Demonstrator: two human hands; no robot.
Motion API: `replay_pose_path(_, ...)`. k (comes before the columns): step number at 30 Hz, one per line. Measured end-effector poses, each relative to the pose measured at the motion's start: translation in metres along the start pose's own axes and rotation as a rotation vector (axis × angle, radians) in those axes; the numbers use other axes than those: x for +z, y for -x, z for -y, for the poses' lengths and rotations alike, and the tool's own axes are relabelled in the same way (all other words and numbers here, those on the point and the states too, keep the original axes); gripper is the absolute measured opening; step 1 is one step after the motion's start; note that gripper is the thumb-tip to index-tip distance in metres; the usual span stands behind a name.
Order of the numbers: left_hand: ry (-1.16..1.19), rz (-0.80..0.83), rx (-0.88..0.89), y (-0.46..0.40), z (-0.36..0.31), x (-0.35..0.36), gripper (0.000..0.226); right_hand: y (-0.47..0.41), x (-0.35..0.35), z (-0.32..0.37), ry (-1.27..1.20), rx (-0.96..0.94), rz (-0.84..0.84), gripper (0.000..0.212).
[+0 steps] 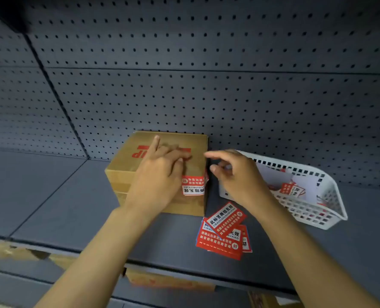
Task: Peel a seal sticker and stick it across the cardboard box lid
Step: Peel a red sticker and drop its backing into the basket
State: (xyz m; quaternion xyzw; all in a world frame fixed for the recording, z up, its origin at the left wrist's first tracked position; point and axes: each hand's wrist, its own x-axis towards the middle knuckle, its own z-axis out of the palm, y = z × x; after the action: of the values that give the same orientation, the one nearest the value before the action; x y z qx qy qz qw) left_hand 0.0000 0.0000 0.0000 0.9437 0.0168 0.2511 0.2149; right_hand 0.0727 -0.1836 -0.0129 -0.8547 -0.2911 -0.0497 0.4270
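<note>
your left hand [160, 172] lies flat and open on the cardboard box [126, 167], pressing the seal sticker [193, 185]. your right hand [233, 174] hovers half-open, empty. rub firmly from the lid over its right edge.

Grey metal shelf [73, 207]: cardboard box [126, 161] set near the pegboard back; white plastic basket [331, 205] rightward; loose red seal stickers [224, 232] scattered between them.

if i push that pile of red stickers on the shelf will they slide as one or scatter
Likely scatter: the stickers lie fanned and overlapping, not squared up. They look like thin, flat sheets, so probably light and floppy when lifted. The shelf looks smooth, so they may slide easily, and pinching one off it may be awkward.
</note>
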Motion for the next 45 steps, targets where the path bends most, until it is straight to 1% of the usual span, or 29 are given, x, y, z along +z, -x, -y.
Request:
replay_pose_path(1,0.018,-0.010,0.000,0.000,0.003,0.001,0.033,0.000,0.001,-0.001,-0.003,-0.007,-0.015,0.029)
replay_pose_path(4,0.041,0.033,-0.119,0.003,-0.004,-0.005,0.030,0.003,0.000,0.001,0.012,0.012,-0.037,0.018)
replay_pose_path(7,-0.008,0.025,-0.144,0.003,-0.006,-0.006,0.027,0.003,-0.002,0.000,0.031,0.024,-0.073,0.005)
replay_pose_path(8,-0.021,0.009,-0.156,0.001,-0.005,-0.007,0.027,0.003,-0.004,0.002,0.049,0.032,-0.070,0.004)
replay_pose_path(12,-0.096,0.006,-0.161,0.000,-0.006,-0.006,0.026,0.009,-0.012,0.004,0.112,0.053,-0.058,0.009)
replay_pose_path(16,-0.182,-0.031,-0.116,0.002,-0.007,-0.004,0.021,0.020,-0.020,0.005,0.098,0.111,-0.031,0.009)
replay_pose_path(21,-0.231,-0.048,-0.041,0.003,-0.007,-0.002,0.015,0.030,-0.021,0.009,0.033,0.144,-0.001,0.009)
replay_pose_path(24,-0.248,-0.042,-0.021,0.002,-0.006,-0.002,0.013,0.038,-0.027,0.014,0.001,0.181,0.004,0.021)
replay_pose_path(28,-0.258,-0.007,-0.018,0.001,-0.006,-0.002,0.014,0.047,-0.031,0.021,0.047,0.174,0.034,0.041)
replay_pose_path(30,-0.251,0.007,-0.019,0.001,-0.005,-0.003,0.015,0.050,-0.032,0.025,0.069,0.156,0.039,0.045)
replay_pose_path(33,-0.238,0.014,-0.016,0.003,-0.005,-0.007,0.017,0.055,-0.038,0.030,0.067,0.154,-0.007,0.038)
replay_pose_path(36,-0.233,0.044,-0.021,0.003,-0.006,-0.009,0.026,0.058,-0.050,0.031,0.030,0.188,-0.071,0.027)
replay_pose_path(40,-0.210,0.070,-0.063,0.004,-0.006,-0.010,0.022,0.061,-0.059,0.034,0.003,0.175,-0.093,0.023)
replay_pose_path(43,-0.103,0.145,-0.146,-0.001,-0.002,-0.013,0.025,0.060,-0.060,0.038,0.005,0.141,-0.107,0.021)
replay_pose_path(45,0.056,0.234,-0.232,-0.008,0.000,-0.019,0.030,0.059,-0.060,0.041,-0.005,0.115,-0.118,0.021)
